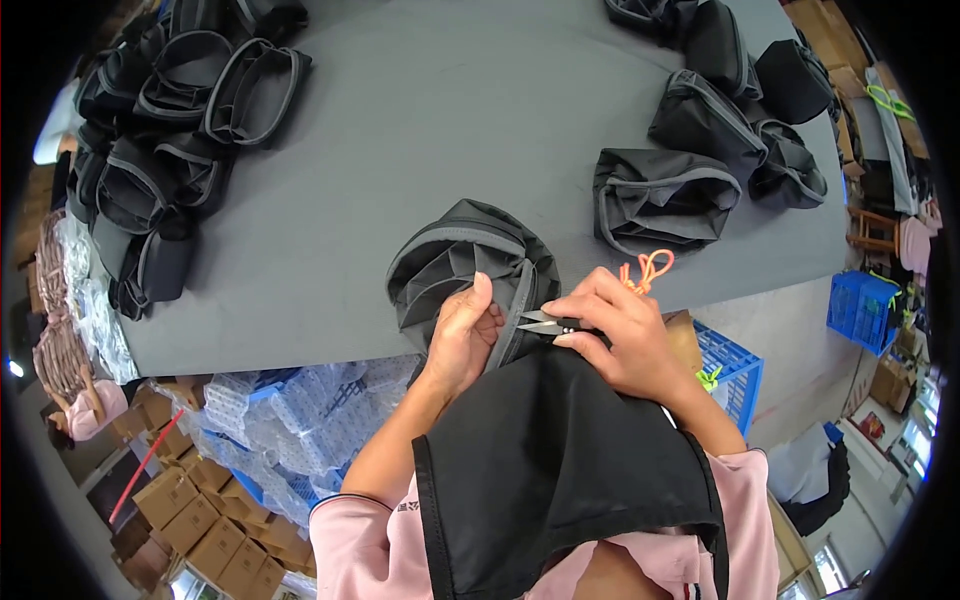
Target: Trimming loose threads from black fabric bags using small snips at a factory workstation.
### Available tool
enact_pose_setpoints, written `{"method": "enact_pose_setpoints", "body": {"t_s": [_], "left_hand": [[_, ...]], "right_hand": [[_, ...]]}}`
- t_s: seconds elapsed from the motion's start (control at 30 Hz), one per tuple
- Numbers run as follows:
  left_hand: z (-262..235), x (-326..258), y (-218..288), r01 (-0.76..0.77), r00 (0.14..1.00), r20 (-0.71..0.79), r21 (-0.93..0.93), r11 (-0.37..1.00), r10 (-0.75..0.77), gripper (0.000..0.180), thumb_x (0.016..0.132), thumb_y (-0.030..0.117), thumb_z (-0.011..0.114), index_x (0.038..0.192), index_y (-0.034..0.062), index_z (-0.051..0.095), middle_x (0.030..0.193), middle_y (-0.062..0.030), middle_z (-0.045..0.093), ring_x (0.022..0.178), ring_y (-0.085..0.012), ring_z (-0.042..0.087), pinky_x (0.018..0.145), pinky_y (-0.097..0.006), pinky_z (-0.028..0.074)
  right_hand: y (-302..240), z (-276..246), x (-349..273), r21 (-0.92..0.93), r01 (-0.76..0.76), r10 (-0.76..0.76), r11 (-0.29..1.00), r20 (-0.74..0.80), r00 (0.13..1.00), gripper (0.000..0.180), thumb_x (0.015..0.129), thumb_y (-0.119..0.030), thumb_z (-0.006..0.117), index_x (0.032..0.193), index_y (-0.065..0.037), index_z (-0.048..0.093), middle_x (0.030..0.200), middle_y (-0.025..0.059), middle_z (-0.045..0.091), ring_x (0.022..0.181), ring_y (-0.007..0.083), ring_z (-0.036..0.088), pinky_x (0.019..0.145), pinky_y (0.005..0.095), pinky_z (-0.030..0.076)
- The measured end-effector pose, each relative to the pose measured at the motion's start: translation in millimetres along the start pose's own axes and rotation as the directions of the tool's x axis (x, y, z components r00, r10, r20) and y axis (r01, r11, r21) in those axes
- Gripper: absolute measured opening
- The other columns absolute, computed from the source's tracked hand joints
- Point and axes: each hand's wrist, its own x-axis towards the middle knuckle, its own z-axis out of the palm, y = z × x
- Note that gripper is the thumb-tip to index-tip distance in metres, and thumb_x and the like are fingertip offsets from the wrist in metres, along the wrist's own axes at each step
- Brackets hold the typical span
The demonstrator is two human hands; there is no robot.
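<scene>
A black fabric pouch (468,230) with grey-trimmed edges and inner dividers lies with its mouth spread at the table's near edge. My left hand (460,335) is closed on its near rim, thumb raised and fingers curled inside the mouth. Between the fingers and thumb of my right hand (628,335) is a pair of thread snips (547,322), the blades pointing left at the pouch's trimmed edge. The blade tips are slightly apart and close to the trim; whether they touch it I cannot tell. An orange cord loop (648,268) stands out beyond my right hand.
Similar black pouches are heaped on the grey table (440,110), both at far left (258,95) and at right (665,195). Below the near edge are plastic-wrapped goods (310,415) and a blue crate (735,370). Cardboard boxes (215,545) stack at lower left. Another person (90,408) is at far left.
</scene>
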Motion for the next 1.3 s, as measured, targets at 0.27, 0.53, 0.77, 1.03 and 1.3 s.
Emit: {"method": "enact_pose_setpoints", "body": {"t_s": [0.27,0.53,0.77,1.03,1.3], "left_hand": [[-1.3,-0.6,-3.2,-0.005,1.0,0.009,0.029,1.0,0.005,0.043,0.088,0.046,0.054,0.077,0.0052,0.052,0.072,-0.006,0.056,0.065,-0.0124,0.051,0.062,-0.026,0.041],[5.3,-9.3,-4.9,0.064,0.998,-0.038,0.316,0.947,-0.054,0.027,0.082,0.024,0.069,0.07,0.0026,0.058,0.066,0.0035,0.054,0.057,-0.0013,0.042,0.047,-0.018,0.032],[-7.8,-8.2,-13.1,-0.026,0.997,-0.06,0.391,0.92,0.054,0.036,0.082,0.02,0.068,0.058,0.0103,0.042,0.059,0.008,0.041,0.054,-0.0003,0.031,0.044,-0.02,0.025],[-6.8,-9.0,-12.8,-0.018,0.995,-0.084,0.35,0.937,0.051,0.041,0.082,0.018,0.067,0.057,0.0142,0.035,0.058,0.0088,0.037,0.054,-0.0004,0.028,0.044,-0.021,0.024],[3.6,-14.9,-2.6,0.035,0.996,-0.089,0.298,0.954,-0.009,0.023,0.083,0.016,0.064,0.067,0.0067,0.051,0.065,0.004,0.053,0.058,-0.0009,0.043,0.05,-0.019,0.036]], "right_hand": [[-12.4,-7.6,2.4,-0.355,0.222,-0.2,0.908,0.099,0.975,0.026,0.069,-0.005,0.068,0.094,-0.007,0.062,0.076,0.0053,0.05,0.065,0.0221,0.056,0.062,0.0348,0.048],[30.8,14.3,-17.2,0.76,-0.37,0.427,0.534,0.135,0.894,0.019,0.082,0.001,0.059,0.101,0.003,0.058,0.092,0.0032,0.046,0.07,0.0077,0.052,0.061,0.0205,0.044],[23.7,16.3,-29.6,0.613,-0.339,0.418,0.713,0.016,0.908,0.02,0.08,0.001,0.061,0.099,0.003,0.059,0.092,0.0038,0.046,0.072,0.0082,0.052,0.062,0.021,0.043],[26.8,29.7,-25.9,0.581,-0.243,0.361,0.777,-0.095,0.928,0.022,0.076,0.001,0.064,0.098,0.002,0.061,0.092,0.0048,0.05,0.074,0.009,0.053,0.063,0.0223,0.044],[16.7,22.3,-19.6,0.146,-0.153,0.184,0.977,-0.235,0.955,0.022,0.071,0.0,0.067,0.093,-0.004,0.065,0.083,0.0052,0.054,0.074,0.012,0.055,0.062,0.023,0.043]]}}
